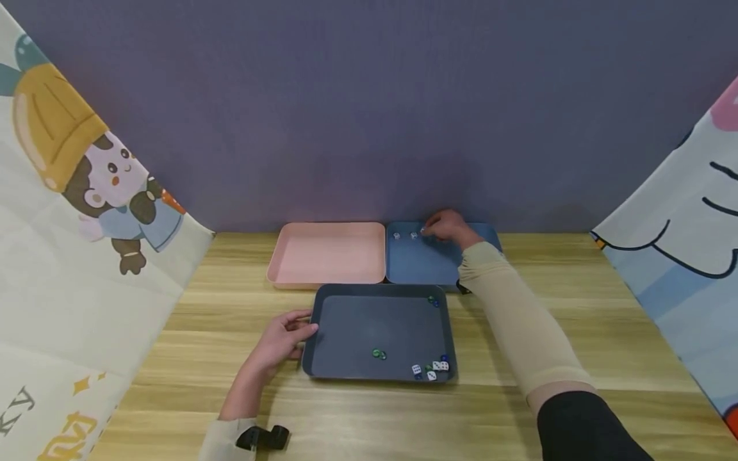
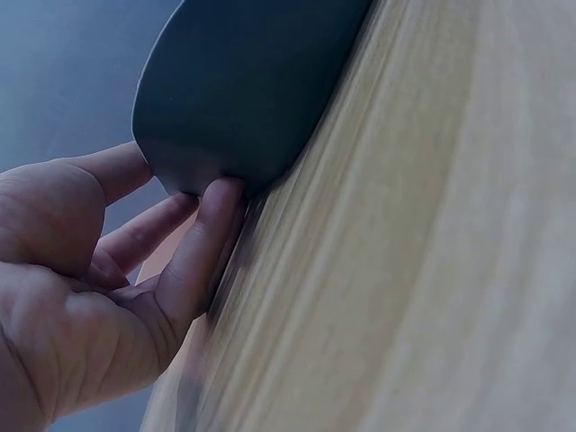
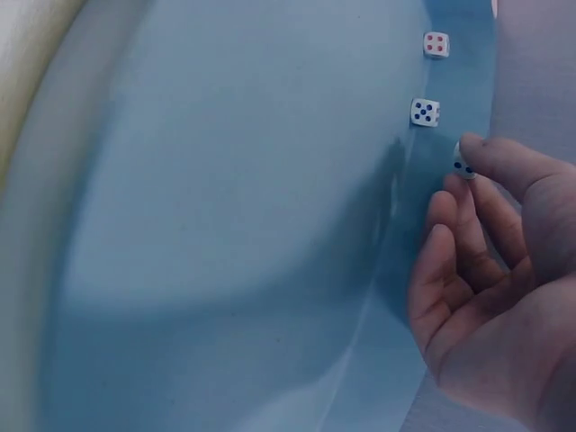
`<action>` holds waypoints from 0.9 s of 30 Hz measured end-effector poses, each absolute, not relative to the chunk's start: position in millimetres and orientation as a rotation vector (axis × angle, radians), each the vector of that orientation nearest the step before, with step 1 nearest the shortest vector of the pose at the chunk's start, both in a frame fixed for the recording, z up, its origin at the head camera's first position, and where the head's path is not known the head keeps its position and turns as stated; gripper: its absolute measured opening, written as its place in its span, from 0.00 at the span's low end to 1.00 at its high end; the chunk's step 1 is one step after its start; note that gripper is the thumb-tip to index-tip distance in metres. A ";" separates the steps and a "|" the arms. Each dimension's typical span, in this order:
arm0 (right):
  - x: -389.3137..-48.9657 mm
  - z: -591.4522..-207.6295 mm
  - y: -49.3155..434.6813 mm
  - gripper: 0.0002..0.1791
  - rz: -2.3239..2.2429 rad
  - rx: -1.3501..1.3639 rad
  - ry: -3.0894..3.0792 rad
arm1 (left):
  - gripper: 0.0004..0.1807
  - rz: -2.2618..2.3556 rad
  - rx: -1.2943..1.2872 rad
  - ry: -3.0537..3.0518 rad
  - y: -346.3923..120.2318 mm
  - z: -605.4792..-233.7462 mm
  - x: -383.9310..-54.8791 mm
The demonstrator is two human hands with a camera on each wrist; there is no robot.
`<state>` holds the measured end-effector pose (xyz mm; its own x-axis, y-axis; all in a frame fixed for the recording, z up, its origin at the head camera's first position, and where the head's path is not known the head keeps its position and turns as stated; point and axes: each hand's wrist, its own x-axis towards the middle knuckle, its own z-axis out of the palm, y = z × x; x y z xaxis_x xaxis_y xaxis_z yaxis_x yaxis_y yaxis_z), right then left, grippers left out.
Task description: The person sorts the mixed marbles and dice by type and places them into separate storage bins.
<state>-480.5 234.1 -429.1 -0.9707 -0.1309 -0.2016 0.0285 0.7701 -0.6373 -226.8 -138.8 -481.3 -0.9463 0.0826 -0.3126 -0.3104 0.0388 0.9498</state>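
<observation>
My right hand [image 1: 451, 227] is over the back of the blue tray [image 1: 423, 266], pinching a white die [image 3: 463, 163] between thumb and fingertips. Two more white dice lie beside it along the tray's back side: one with red pips [image 3: 436, 44], the other with dark blue pips [image 3: 425, 112]. My left hand [image 1: 279, 339] grips the left side of the dark grey tray [image 1: 357, 320], thumb at the rim and fingers against the outer wall. In that tray, several white dice [image 1: 417, 369] gather at the near right corner among small green and blue pieces.
A pink tray [image 1: 328, 256] stands left of the blue one, behind the dark tray. Small green pieces [image 1: 377, 353] lie near the dark tray's middle. A grey-purple backdrop [image 1: 369, 128] rises behind the wooden table [image 1: 219, 333], with printed sheets on both sides.
</observation>
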 end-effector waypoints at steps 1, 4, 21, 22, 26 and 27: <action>-481.3 -430.5 234.8 0.19 -0.995 -0.071 2.723 | 0.28 1.983 -0.229 2.040 -138.6 -481.4 -226.1; -483.9 -433.5 236.1 0.19 -1.033 -0.038 2.704 | 0.28 1.983 -0.229 2.039 -138.0 -481.6 -224.9; -481.7 -426.9 231.0 0.18 -1.046 -0.013 2.725 | 0.26 1.979 -0.269 2.078 -138.9 -484.3 -225.9; -481.0 -426.5 231.2 0.17 -1.043 -0.024 2.723 | 0.26 1.975 -0.268 2.084 -139.0 -484.9 -226.5; -480.0 -425.2 233.0 0.17 -1.065 -0.094 2.708 | 0.26 1.957 -0.278 2.105 -139.0 -484.5 -227.7; -479.7 -424.5 233.5 0.17 -1.072 -0.119 2.704 | 0.26 1.956 -0.280 2.107 -139.0 -484.1 -228.2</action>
